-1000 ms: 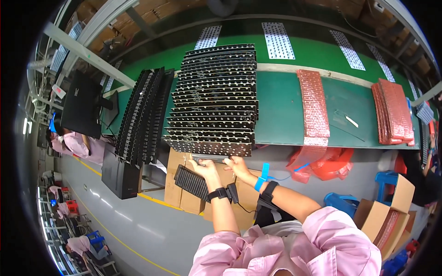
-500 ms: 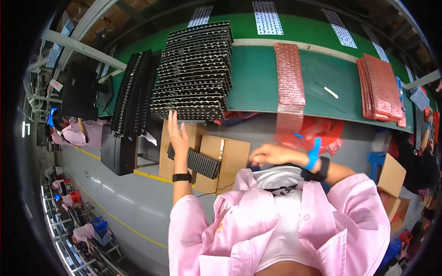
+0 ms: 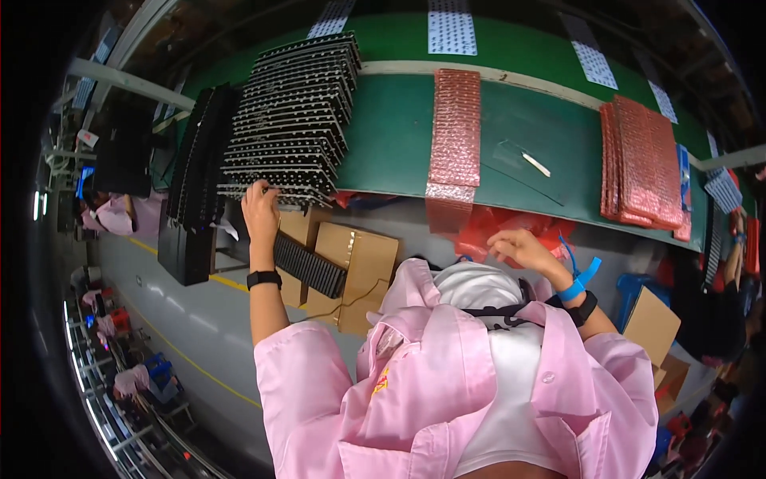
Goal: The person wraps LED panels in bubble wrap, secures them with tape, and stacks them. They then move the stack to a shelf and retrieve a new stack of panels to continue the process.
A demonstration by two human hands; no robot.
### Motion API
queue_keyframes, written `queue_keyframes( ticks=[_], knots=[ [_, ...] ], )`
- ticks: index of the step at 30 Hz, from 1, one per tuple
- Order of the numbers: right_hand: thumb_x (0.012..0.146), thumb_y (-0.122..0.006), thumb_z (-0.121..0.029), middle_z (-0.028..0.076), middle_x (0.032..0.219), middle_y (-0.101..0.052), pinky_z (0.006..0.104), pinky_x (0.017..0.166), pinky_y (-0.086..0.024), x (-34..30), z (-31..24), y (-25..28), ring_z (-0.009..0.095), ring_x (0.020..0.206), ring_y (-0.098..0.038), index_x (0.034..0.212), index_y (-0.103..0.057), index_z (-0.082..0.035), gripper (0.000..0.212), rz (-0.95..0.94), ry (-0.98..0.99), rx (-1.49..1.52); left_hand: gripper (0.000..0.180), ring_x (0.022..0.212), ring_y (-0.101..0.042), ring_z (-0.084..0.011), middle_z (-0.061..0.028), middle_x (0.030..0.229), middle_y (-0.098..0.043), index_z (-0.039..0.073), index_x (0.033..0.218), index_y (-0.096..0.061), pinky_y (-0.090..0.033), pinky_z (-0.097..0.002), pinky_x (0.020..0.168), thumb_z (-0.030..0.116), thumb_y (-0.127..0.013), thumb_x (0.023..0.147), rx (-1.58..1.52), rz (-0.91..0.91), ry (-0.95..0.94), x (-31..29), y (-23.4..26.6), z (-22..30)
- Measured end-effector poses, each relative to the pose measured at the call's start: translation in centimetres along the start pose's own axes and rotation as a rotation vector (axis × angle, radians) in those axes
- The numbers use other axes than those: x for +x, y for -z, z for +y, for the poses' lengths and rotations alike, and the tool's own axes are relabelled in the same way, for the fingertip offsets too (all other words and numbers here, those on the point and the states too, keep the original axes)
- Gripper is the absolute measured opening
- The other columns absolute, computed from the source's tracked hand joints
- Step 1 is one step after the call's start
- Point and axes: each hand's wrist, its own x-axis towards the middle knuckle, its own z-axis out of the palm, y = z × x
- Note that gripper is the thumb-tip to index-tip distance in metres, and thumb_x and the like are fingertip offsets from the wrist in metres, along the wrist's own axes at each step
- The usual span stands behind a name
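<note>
A tall stack of black panels (image 3: 283, 120) with pale dots along their edges stands on the green table. At the near edge of this stack, my left hand (image 3: 261, 214) is raised with its fingers bent onto the nearest black panel. How far the fingers wrap around that panel is hidden. My right hand (image 3: 520, 247) hangs in the air in front of the table edge, near red bubble wrap that droops below it. Its fingers are loosely bent and apart, with nothing seen between them.
A strip of pink bubble wrap (image 3: 455, 128) lies over the table edge, and a pile of pink bubble-wrap sheets (image 3: 641, 160) is at the right. Another black stack (image 3: 195, 160) stands left. Cardboard boxes (image 3: 371, 279) and a black ribbed strip (image 3: 309, 266) sit below. Co-workers are at both sides.
My left hand has gone from outstretched fingers to fingers bent at the stack's near edge. My right hand has moved right, away from my left. The whole view has shifted somewhat.
</note>
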Motion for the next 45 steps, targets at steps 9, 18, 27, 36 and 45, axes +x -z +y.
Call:
queue_keyframes(
  ticks=[9, 18, 27, 36, 45],
  knots=[
    [0.081, -0.045, -0.015, 0.009, 0.077, -0.057, 0.0227, 0.051, -0.043, 7.1, -2.9, -0.1, 0.013, 0.065, -0.054, 0.093, -0.053, 0.004, 0.024, -0.127, 0.091, 0.055, 0.013, 0.071, -0.049, -0.0246, -0.0087, 0.07, -0.051, 0.002, 0.068, -0.058, -0.041, -0.033, 0.062, -0.001, -0.049, 0.06, -0.139, -0.217, -0.097, 0.8, 1.6, -1.4],
    [0.083, -0.044, -0.016, 0.01, 0.083, -0.057, 0.0239, 0.064, -0.044, 12.6, -7.1, 0.5, 0.014, 0.071, -0.055, 0.097, -0.051, 0.004, 0.026, -0.169, 0.099, 0.078, 0.014, 0.065, -0.051, -0.0253, -0.0092, 0.067, -0.055, 0.001, 0.071, -0.058, -0.042, -0.0328, 0.06, -0.001, -0.051, 0.059, -0.143, -0.109, -0.053, 3.8, 12.2, 2.1],
    [0.08, -0.05, -0.018, 0.006, 0.075, -0.056, 0.0219, 0.058, -0.044, 14.5, -13.2, -0.1, 0.011, 0.066, -0.054, 0.095, -0.052, 0.001, 0.025, -0.028, 0.089, 0.851, 0.016, 0.077, -0.056, -0.0227, -0.008, 0.08, -0.059, 0.002, 0.075, -0.06, -0.044, -0.0347, 0.071, 0.006, -0.052, 0.061, -0.518, 0.327, -0.65, 12.2, 4.3, 12.1],
    [0.077, -0.051, -0.01, 0.0, 0.067, -0.053, 0.0227, 0.049, -0.042, 13.9, -2.3, 5.7, 0.009, 0.055, -0.051, 0.075, -0.048, -0.006, 0.006, 0.444, 0.071, 0.691, 0.032, 0.099, -0.047, -0.0273, -0.0111, 0.104, -0.052, 0.005, 0.09, -0.057, -0.039, -0.0363, 0.081, -0.005, -0.055, 0.06, -0.857, -0.052, -0.342, 11.2, -10.6, 21.8],
    [0.075, -0.053, -0.009, 0.001, 0.06, -0.051, 0.0254, 0.045, -0.04, 18.5, -0.6, 8.3, 0.011, 0.051, -0.05, 0.066, -0.047, -0.008, 0.01, 0.608, -0.092, 0.463, 0.04, 0.109, -0.039, -0.0299, -0.0125, 0.113, -0.046, 0.007, 0.102, -0.051, -0.031, -0.0391, 0.089, -0.006, -0.051, 0.065, -0.921, -0.223, -0.073, 10.6, -16.0, 23.6]
  ],
)
